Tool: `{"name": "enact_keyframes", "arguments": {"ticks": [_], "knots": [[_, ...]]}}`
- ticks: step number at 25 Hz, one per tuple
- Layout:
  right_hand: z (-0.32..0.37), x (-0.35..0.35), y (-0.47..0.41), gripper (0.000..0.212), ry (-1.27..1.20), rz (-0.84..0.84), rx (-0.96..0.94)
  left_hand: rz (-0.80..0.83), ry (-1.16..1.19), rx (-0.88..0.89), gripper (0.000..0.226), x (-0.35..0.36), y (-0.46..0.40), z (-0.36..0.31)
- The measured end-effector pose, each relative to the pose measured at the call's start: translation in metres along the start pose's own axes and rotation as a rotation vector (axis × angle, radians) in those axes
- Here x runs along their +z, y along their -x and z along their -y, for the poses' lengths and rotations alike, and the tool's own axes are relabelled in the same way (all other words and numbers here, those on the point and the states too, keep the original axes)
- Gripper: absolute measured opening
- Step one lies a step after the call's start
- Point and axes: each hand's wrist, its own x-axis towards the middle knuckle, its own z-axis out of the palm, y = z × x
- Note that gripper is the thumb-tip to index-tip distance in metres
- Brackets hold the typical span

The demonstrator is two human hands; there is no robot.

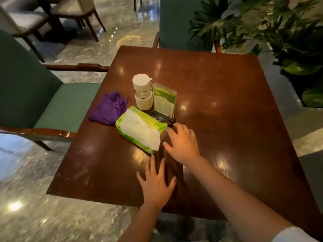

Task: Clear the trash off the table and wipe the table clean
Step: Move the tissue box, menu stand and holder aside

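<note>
Table [218,95]: I log a tissue pack [139,131], purple cloth [109,109] just left of it, white dispenser [142,91] and card stand [165,100] behind. My right hand [181,142], fingers spread, touches the pack's near end; left hand [155,182] lies flat and spread, holding nothing.

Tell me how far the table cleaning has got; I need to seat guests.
Done: no loose trash shows on the table. In hand: right hand touches the tissue pack; left hand lies flat, empty. Left: the purple cloth lies unused and smudges remain.
</note>
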Motion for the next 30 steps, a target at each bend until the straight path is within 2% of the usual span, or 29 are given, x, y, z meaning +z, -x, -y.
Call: {"name": "enact_keyframes", "arguments": {"ticks": [4, 7, 11, 16, 21, 25, 30], "knots": [[0.011, 0.013, -0.033, 0.073, -0.026, 0.159, -0.033, 0.06, -0.049, -0.056, 0.08, 0.029, -0.001, -0.005], [0.022, 0.035, -0.049, 0.091, -0.031, 0.267, -0.071, 0.022, -0.058, -0.055, 0.083, 0.041, -0.002, -0.001], [0.024, 0.055, -0.061, 0.105, -0.062, 0.303, -0.067, -0.03, -0.055, -0.053, 0.082, 0.045, -0.002, -0.001], [0.023, 0.057, -0.057, 0.089, -0.095, 0.107, -0.169, -0.052, -0.07, -0.06, 0.082, 0.047, -0.002, -0.002], [0.018, 0.031, -0.052, 0.068, -0.179, -0.053, -0.261, -0.053, -0.086, -0.07, 0.083, 0.047, -0.003, -0.003], [-0.019, 0.02, -0.01, 0.068, -0.272, -0.221, -0.208, -0.056, -0.1, -0.075, 0.082, 0.046, -0.003, -0.004], [-0.09, 0.029, 0.078, 0.072, -0.237, -0.393, -0.064, -0.057, -0.127, -0.071, 0.081, 0.049, -0.001, -0.004]]}}
